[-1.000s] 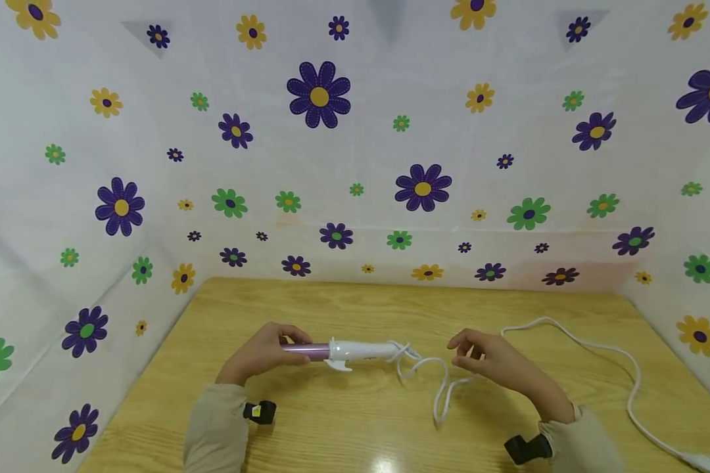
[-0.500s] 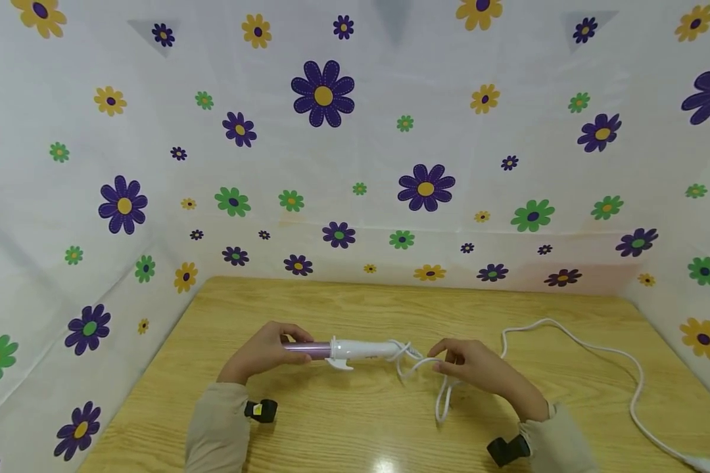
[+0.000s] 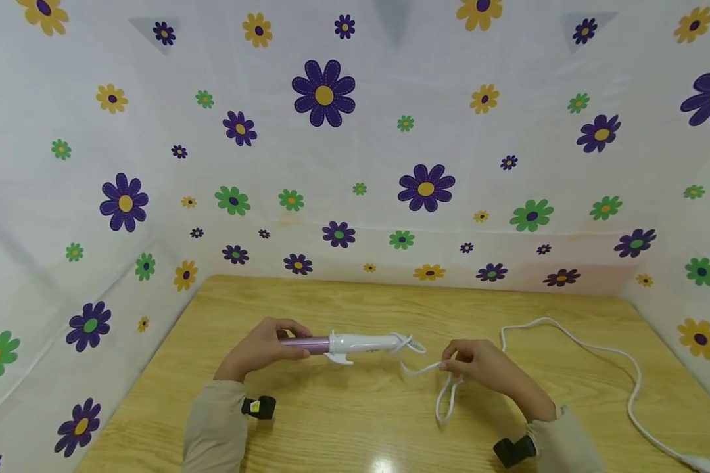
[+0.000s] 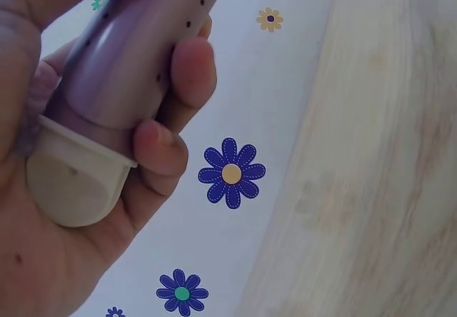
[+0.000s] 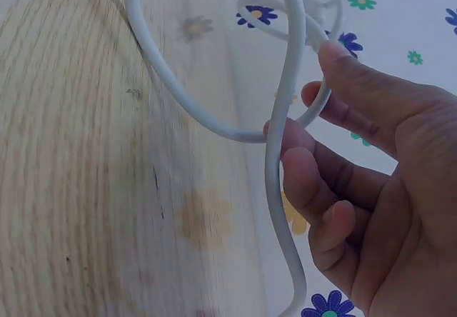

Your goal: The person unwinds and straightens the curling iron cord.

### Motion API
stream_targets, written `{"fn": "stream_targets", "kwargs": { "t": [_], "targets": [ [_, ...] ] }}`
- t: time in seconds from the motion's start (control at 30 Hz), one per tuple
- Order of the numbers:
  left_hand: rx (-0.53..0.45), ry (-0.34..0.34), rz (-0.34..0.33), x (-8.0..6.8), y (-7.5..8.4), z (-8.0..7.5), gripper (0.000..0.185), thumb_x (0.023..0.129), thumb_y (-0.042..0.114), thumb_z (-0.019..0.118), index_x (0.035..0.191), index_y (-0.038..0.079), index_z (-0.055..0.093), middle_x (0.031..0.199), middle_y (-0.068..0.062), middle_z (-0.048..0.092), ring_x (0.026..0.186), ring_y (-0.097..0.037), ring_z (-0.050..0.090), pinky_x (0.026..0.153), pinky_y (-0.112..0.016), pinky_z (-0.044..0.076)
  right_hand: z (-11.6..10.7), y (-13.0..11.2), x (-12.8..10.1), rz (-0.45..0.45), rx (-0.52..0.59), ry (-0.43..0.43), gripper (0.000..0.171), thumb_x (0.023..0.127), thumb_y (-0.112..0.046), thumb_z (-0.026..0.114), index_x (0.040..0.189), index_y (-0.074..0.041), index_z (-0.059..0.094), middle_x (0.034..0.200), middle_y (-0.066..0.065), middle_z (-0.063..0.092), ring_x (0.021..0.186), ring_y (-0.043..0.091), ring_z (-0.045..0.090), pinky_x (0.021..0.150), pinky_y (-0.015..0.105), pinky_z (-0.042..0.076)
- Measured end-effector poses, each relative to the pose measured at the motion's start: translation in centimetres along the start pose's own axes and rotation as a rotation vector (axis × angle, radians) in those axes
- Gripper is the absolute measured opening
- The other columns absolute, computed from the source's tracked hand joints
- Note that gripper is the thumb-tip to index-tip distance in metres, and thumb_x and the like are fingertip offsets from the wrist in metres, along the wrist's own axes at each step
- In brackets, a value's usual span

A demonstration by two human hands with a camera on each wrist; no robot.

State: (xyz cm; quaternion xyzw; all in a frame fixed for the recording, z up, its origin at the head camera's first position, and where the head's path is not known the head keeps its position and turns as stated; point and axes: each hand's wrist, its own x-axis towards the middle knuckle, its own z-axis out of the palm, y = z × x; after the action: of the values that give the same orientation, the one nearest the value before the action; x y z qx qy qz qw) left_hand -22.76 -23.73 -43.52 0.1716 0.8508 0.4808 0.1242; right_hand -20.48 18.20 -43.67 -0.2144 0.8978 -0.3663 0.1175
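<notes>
A curling iron with a white handle [image 3: 363, 343] lies crosswise in the head view, its purple barrel [image 3: 315, 345] pointing left. My left hand [image 3: 259, 348] grips the barrel near its tip. In the left wrist view, fingers curl round the dotted purple barrel [image 4: 121, 67], and the pale end cap [image 4: 75, 178] sits against the palm. Right of the handle, my right hand [image 3: 479, 362] pinches the white cord [image 3: 414, 374] between thumb and fingers. The right wrist view shows another stretch of cord [image 5: 285, 81] hanging in a loop in front of the fingers.
The remaining cord [image 3: 615, 351] runs in a wide curve over the wooden table [image 3: 331, 420] to a white plug [image 3: 699, 462] at the front right. White cloth walls with printed flowers [image 3: 323, 95] enclose the back and sides. Each wrist wears a black camera [image 3: 260, 407].
My right hand has moved left to the cord, taken hold of it and drawn it slightly right, straightening the stretch beside the handle. The left hand keeps its grip, with the curling iron slightly higher.
</notes>
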Motion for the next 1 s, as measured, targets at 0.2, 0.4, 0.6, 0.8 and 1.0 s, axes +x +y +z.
{"fn": "stream_targets", "kwargs": {
  "t": [0.2,0.4,0.6,0.8,1.0],
  "targets": [
    [-0.003,-0.003,0.023,-0.3,0.3,0.0,0.035,0.078,0.026,0.081,0.106,0.008,0.071,0.106,-0.013,0.067,0.083,-0.022,0.058,0.074,-0.033,0.049,0.3,0.3,0.0,0.053,0.029,-0.006,0.027,0.092,-0.037,0.063,0.094,-0.009,0.065,0.070,0.002,0.064,0.061,0.017,0.061,0.056,0.030,0.051],
    [0.002,-0.004,0.054,-0.4,0.6,-0.1,0.034,0.078,0.027,0.080,0.106,0.009,0.071,0.106,-0.013,0.067,0.084,-0.021,0.058,0.074,-0.033,0.050,0.5,0.3,0.1,0.101,-0.002,0.023,0.028,0.092,-0.037,0.063,0.091,-0.009,0.064,0.067,0.001,0.064,0.062,0.015,0.060,0.056,0.026,0.049],
    [-0.002,-0.022,0.066,-0.3,0.9,0.1,0.032,0.078,0.026,0.080,0.104,0.009,0.071,0.103,-0.013,0.067,0.082,-0.021,0.058,0.072,-0.031,0.050,0.8,0.1,0.6,0.149,-0.023,0.060,0.030,0.093,-0.036,0.062,0.089,-0.006,0.064,0.064,0.001,0.065,0.058,0.015,0.059,0.054,0.026,0.047],
    [-0.002,-0.056,0.051,-0.2,1.2,0.4,0.032,0.078,0.026,0.080,0.104,0.010,0.072,0.102,-0.011,0.067,0.081,-0.020,0.058,0.071,-0.031,0.050,0.2,-0.3,1.1,0.198,-0.044,0.152,0.030,0.095,-0.033,0.059,0.091,-0.004,0.064,0.062,0.001,0.065,0.053,0.013,0.056,0.049,0.026,0.043],
    [0.010,-0.078,0.033,-0.1,1.2,0.5,0.033,0.077,0.026,0.080,0.104,0.010,0.072,0.100,-0.010,0.066,0.080,-0.020,0.058,0.071,-0.031,0.049,-1.4,-1.1,1.6,0.163,-0.015,0.231,0.036,0.097,-0.037,0.056,0.096,-0.001,0.061,0.069,0.004,0.068,0.061,0.017,0.058,0.054,0.029,0.045]
  ]
}}
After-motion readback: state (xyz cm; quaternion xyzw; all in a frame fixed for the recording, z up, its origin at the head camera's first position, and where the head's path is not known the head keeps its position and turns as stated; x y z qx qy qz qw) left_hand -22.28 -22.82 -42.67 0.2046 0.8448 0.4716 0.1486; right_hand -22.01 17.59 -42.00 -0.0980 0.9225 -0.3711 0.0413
